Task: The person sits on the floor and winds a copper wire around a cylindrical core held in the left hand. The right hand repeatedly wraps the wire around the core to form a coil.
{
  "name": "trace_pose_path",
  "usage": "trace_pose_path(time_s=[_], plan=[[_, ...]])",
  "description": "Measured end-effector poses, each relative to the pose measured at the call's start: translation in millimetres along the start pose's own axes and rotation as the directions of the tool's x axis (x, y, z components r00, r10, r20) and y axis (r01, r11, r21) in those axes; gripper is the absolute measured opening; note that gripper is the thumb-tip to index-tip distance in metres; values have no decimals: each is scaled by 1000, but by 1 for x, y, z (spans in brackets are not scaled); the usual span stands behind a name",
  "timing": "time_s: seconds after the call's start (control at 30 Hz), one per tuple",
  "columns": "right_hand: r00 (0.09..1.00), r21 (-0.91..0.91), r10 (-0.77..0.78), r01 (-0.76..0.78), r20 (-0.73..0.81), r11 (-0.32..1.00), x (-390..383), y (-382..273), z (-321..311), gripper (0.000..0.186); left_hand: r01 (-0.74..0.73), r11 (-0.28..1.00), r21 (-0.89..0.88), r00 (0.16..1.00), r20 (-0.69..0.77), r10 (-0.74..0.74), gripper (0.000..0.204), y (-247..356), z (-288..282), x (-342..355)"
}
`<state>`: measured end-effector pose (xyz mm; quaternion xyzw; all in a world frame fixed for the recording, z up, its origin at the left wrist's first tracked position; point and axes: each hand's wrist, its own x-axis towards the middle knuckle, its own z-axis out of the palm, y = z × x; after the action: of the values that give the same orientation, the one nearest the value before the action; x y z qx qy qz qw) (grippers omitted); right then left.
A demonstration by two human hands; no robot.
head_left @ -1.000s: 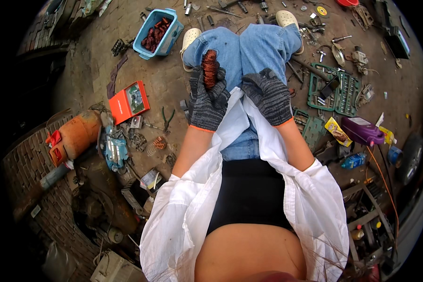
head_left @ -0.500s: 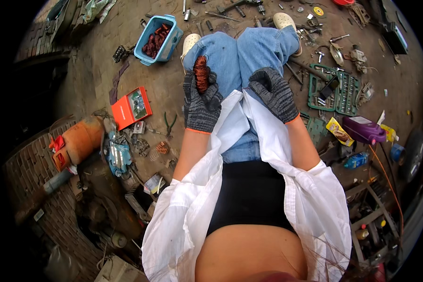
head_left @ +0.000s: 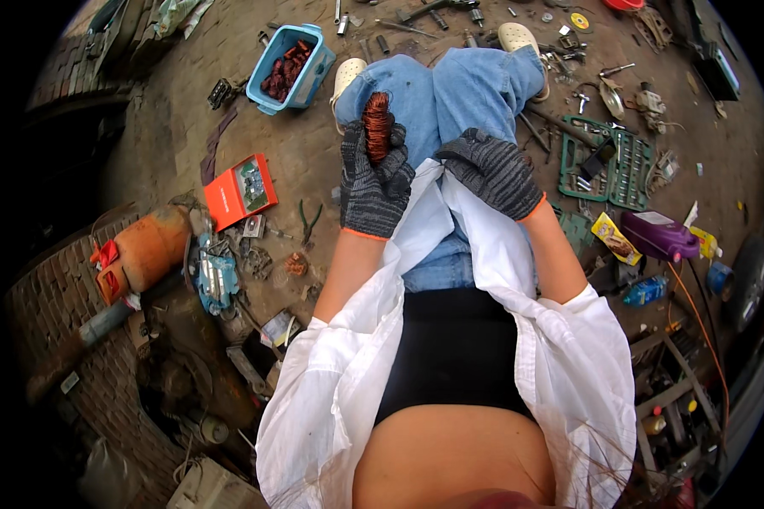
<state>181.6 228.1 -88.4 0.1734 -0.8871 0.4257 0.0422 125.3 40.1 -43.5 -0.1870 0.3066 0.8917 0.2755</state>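
Observation:
A dark-red copper wire coil (head_left: 377, 127) stands upright in my left hand (head_left: 373, 187), its wound turns showing above the grey knitted glove. My left fingers wrap round its lower part, over my left thigh. Close by on the right, my right hand (head_left: 494, 174), in a matching glove, is closed with the fingertips pinched together near the tip of the white shirt front. Whatever those fingertips may hold is hidden. Beyond my left knee a light-blue plastic basket (head_left: 317, 81) holds several similar reddish-brown coils (head_left: 285, 71).
Pliers (head_left: 309, 222) and an open red box (head_left: 226, 206) lie on the floor to the left, near a rusty orange gas cylinder (head_left: 148, 250). On the right are a green socket set (head_left: 628, 170), a purple jug (head_left: 660, 235) and a blue bottle (head_left: 645, 291). Scattered tools lie beyond my feet.
My left hand has moved slightly right with the coil. The right hand has shifted a little left, bringing the two hands closer together.

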Motion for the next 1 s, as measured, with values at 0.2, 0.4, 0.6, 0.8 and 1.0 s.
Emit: trace_pose_path(time_s=[0.2,0.4,0.6,0.8,1.0], plan=[[966,-92,4,21,257,996,15,-7,-15,21,-14,999,49,1000,1,14,39,-4,2,-2],[961,-13,-62,68,269,998,26,6,-13,17,-10,997,78,990,-138,20,38,-5,15,-7],[981,47,-31,23,194,999,32,13,-12,17,-1,995,96,998,-60,6,40,-7,5,-6],[999,210,-13,4,40,978,25,25,2,17,-68,987,148,976,-194,96,43,-12,4,-2],[991,291,-29,-11,133,957,24,33,-1,18,-83,989,120,967,-230,109,42,-7,-10,12]])
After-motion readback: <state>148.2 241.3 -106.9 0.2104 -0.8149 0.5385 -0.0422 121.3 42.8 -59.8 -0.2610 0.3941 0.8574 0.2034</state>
